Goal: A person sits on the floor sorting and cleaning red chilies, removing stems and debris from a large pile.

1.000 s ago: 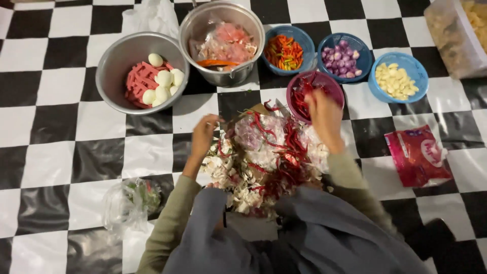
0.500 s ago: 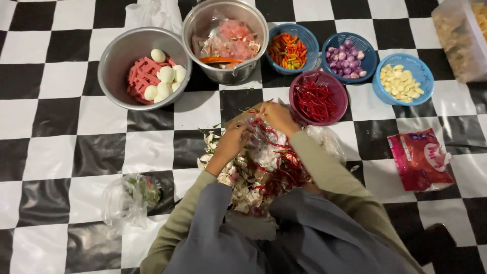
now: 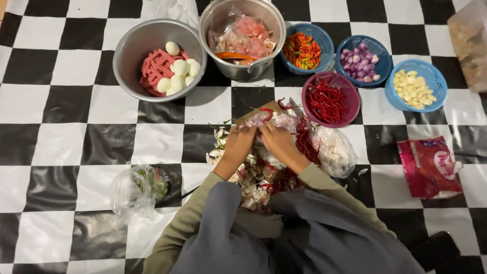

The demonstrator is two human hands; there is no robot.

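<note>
- A black-and-white chequered floor covering [image 3: 61,137] fills the whole frame, and everything sits on it.
- The person's grey garment and olive sleeves take up the bottom centre.
- A steel pot [image 3: 242,38] at top centre holds a clear bag of pink pieces and an orange strip.
- A steel bowl [image 3: 137,43] in the upper left holds pink sausage sticks and peeled eggs.
- A heap of peelings and chilli stems [image 3: 264,167] lies at the centre, spread over a clear plastic bag [image 3: 335,152] and a brown board whose corner shows above the hands.
- A clear bag of green scraps [image 3: 139,187] lies at lower left; a red packet [image 3: 431,167] lies at right.
- A magenta basket of red chillies [image 3: 329,99] stands just above the heap, right of centre.
- Three blue baskets line the upper right: mixed chillies [image 3: 303,49], shallots [image 3: 361,60], garlic cloves [image 3: 413,87].
- The left hand [image 3: 238,144] rests on the heap, fingers curled down into the peelings; what it grips I cannot tell.
- The right hand [image 3: 276,142] lies just beside it, nearly touching, fingers bent onto the pale scraps at the heap's top edge; its grip is also unclear.
</note>
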